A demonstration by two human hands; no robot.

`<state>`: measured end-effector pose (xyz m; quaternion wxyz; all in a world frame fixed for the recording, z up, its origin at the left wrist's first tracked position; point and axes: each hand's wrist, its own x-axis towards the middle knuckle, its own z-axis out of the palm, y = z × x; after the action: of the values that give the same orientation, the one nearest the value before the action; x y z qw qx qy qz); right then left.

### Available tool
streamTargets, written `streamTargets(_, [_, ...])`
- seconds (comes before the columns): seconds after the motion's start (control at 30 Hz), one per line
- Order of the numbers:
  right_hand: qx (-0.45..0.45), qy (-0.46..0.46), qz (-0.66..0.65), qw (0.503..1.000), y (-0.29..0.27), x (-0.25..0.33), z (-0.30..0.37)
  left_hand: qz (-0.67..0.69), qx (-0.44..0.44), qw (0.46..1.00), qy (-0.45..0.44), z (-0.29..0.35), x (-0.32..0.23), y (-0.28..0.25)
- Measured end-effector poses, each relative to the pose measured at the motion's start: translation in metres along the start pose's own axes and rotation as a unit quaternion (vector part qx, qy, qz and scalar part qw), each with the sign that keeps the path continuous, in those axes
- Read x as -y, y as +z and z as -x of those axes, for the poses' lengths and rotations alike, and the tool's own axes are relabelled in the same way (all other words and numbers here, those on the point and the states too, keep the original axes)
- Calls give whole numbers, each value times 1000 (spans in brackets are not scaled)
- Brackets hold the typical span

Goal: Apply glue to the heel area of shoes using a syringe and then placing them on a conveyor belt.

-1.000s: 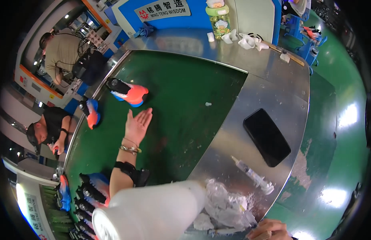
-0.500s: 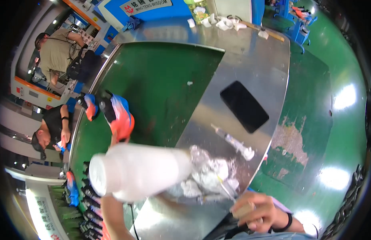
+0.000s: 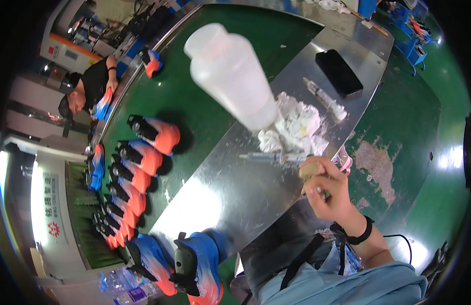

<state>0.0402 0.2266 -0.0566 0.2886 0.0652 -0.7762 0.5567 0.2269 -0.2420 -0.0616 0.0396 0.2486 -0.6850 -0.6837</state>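
My right hand (image 3: 329,190) is closed over the metal table's edge, with a small tan block (image 3: 310,170) held at its fingers. A small dark bit shows lower between the fingers, too small to make out. Beside the fingertips a syringe (image 3: 268,157) lies on the metal, next to crumpled white tissue (image 3: 299,122). A large white plastic bottle (image 3: 233,76) stands just beyond. My left hand is out of view. Two blue-and-orange sports shoes with black collars, a nearer one (image 3: 202,262) and another (image 3: 151,259), are at the lower left.
Several similar shoes (image 3: 139,157) line the green belt (image 3: 205,137) at left. A second syringe (image 3: 324,97) and a black phone (image 3: 339,72) lie farther back on the metal surface (image 3: 235,173). Across the belt, a person (image 3: 96,81) handles a shoe. Plastic bottles (image 3: 126,287) stand at lower left.
The view has swung, bringing the shoe row and the two near shoes into sight. My left forearm, earlier behind the white bottle, has left the view. My right hand still holds the tan block.
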Motion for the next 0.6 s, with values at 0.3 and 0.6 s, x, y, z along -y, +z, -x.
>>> streamTargets(0.3, [-42,65,4,997,21,35,8,17,-126,958,256,-112,-95,60])
streamTargets(0.6, [55,16,-521,852,32,134,12,-30,285,803,523,-116,-172,188])
